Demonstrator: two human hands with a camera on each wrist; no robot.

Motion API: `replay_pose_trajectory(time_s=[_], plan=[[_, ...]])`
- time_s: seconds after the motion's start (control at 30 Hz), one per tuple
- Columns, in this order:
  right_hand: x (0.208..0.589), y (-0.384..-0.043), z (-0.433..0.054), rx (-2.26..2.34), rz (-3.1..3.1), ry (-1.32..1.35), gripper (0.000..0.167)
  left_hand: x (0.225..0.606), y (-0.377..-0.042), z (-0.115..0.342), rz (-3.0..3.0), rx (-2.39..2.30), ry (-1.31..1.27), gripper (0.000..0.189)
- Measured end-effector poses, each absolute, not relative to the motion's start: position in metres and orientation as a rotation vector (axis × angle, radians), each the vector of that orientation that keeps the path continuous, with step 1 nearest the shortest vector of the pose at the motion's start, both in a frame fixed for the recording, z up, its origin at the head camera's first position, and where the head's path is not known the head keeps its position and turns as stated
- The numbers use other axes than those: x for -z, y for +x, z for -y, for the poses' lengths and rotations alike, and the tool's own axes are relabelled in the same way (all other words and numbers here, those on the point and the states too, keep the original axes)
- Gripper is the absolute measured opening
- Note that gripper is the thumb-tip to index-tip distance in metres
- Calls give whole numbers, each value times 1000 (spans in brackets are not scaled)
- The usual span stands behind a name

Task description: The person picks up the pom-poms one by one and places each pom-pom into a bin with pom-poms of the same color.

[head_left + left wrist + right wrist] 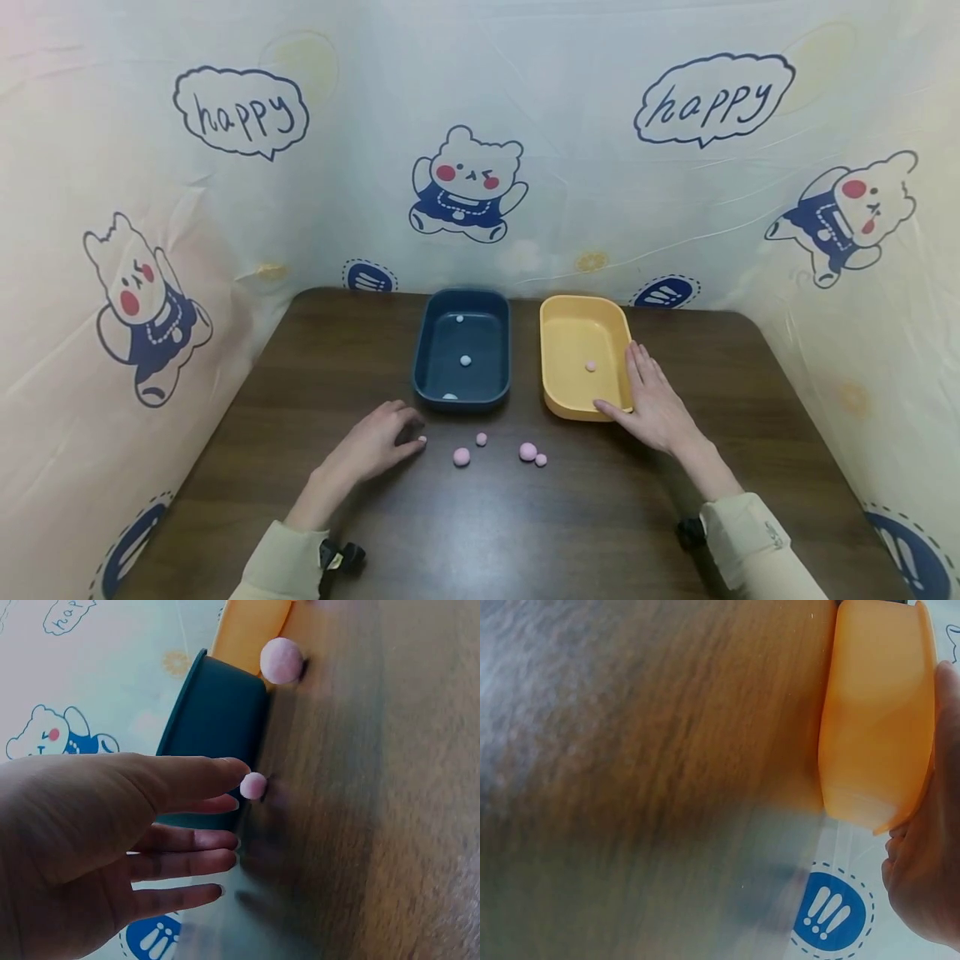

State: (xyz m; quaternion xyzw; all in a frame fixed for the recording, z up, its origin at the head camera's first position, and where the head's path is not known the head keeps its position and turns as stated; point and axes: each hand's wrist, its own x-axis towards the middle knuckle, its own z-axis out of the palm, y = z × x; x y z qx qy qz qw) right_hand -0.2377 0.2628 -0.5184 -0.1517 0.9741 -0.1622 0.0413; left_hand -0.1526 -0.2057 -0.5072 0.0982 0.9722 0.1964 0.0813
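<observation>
My left hand (382, 442) reaches low over the table with its fingers apart and gently bent. A small pink pom-pom (253, 786) sits right at its thumb tip, and a bigger pink pom-pom (281, 660) lies farther off. My right hand (660, 412) rests against the right side of the yellow bin (585, 414), fingers straight along the rim and thumb over the near corner. Inside that bin lies one pink pom-pom (591, 366). Beside it stands the dark blue bin (461, 404), which holds a few whitish pom-poms (466, 361).
On the brown table (450, 533), in front of the bins, lie a medium pink pom-pom (461, 457), a small one (482, 439) and a touching pair (528, 452). A printed curtain (337, 183) hangs around the back and sides.
</observation>
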Motion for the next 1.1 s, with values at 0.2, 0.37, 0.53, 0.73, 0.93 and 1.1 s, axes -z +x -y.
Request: replay_pose_trajectory(time_s=[0.2, 0.37, 0.53, 0.73, 0.93, 1.1], plan=[[518, -238, -264, 505, -2978, -463, 122, 508, -153, 199, -2891, -596, 270, 28], [519, -238, -264, 515, -2979, -464, 121, 510, -154, 196, -2886, -572, 292, 23], [520, -238, -264, 520, -2982, -462, 122, 512, -156, 195, -2879, -562, 309, 20], [518, -238, -263, 517, -2983, -470, 121, 515, -157, 195, -2892, -566, 320, 18], [518, -238, -263, 515, -2982, -479, 121, 516, -157, 195, -2890, -567, 324, 15], [518, -238, -264, 510, -2986, -476, 121, 516, -157, 195, -2895, -562, 327, 15]])
